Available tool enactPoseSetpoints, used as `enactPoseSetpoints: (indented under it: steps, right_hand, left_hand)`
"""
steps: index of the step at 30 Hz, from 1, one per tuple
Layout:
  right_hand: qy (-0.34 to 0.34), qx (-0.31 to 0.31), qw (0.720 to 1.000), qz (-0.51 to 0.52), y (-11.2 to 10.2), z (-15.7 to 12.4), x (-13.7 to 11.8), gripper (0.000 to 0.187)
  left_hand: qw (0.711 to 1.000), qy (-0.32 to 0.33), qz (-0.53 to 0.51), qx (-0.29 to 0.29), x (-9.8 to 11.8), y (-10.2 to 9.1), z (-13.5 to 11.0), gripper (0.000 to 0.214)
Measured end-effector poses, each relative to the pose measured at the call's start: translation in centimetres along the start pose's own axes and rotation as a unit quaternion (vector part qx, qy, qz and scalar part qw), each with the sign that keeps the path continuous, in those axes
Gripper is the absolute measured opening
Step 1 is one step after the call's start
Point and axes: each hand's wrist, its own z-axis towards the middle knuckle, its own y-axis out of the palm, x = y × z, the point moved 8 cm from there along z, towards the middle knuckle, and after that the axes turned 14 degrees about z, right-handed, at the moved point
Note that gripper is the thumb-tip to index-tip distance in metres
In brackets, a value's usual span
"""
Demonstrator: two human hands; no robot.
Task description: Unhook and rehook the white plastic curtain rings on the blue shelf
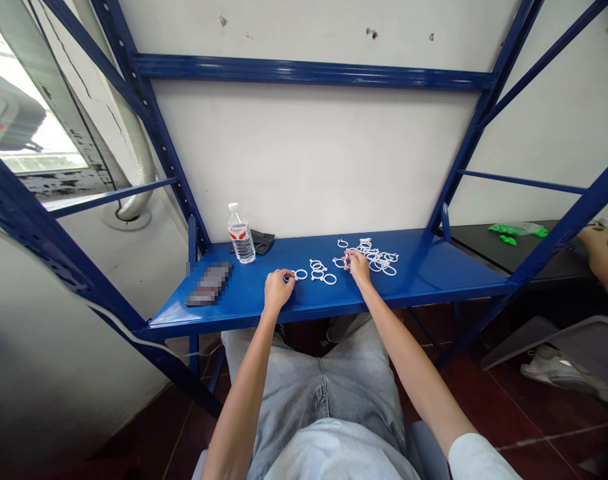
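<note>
Several white plastic rings (377, 256) lie in a loose pile on the blue metal shelf (424, 280). A short row of linked white rings (320, 272) lies between my hands. My left hand (277, 288) rests on the shelf, fingers curled and pinching the ring at the left end of that row (301, 274). My right hand (359, 265) sits at the near edge of the pile, its fingers closed on a white ring there.
A water bottle (241, 234) stands at the back left beside a dark cloth (262, 240). A phone (209, 284) lies at the shelf's left end. Blue rack uprights frame both sides. Another person's hand (602, 239) works at a dark table with green pieces (514, 231) on the right.
</note>
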Motion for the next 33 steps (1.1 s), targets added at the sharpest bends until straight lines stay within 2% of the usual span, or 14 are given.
enactPoseSetpoints:
  steps: [7,12,19,33]
  right_hand:
    - [-0.031,0.004,0.999,-0.038,-0.2,0.4,0.1,0.046]
    - [-0.086,0.011,0.992,-0.092,-0.3,-0.1,-1.1,0.038]
    - [-0.084,-0.028,0.989,-0.119,0.4,-0.4,-1.0,0.044]
    - [-0.120,-0.022,0.982,-0.143,0.8,-1.1,-2.6,0.037]
  left_hand:
    - [1.000,0.001,0.004,-0.005,0.0,0.0,0.0,0.024]
    - [1.000,0.002,0.003,-0.003,0.1,-0.1,-0.1,0.025]
    - [1.000,-0.001,0.003,-0.009,0.0,0.0,-0.1,0.025]
    - [1.000,0.000,0.003,-0.003,0.0,0.0,0.0,0.026]
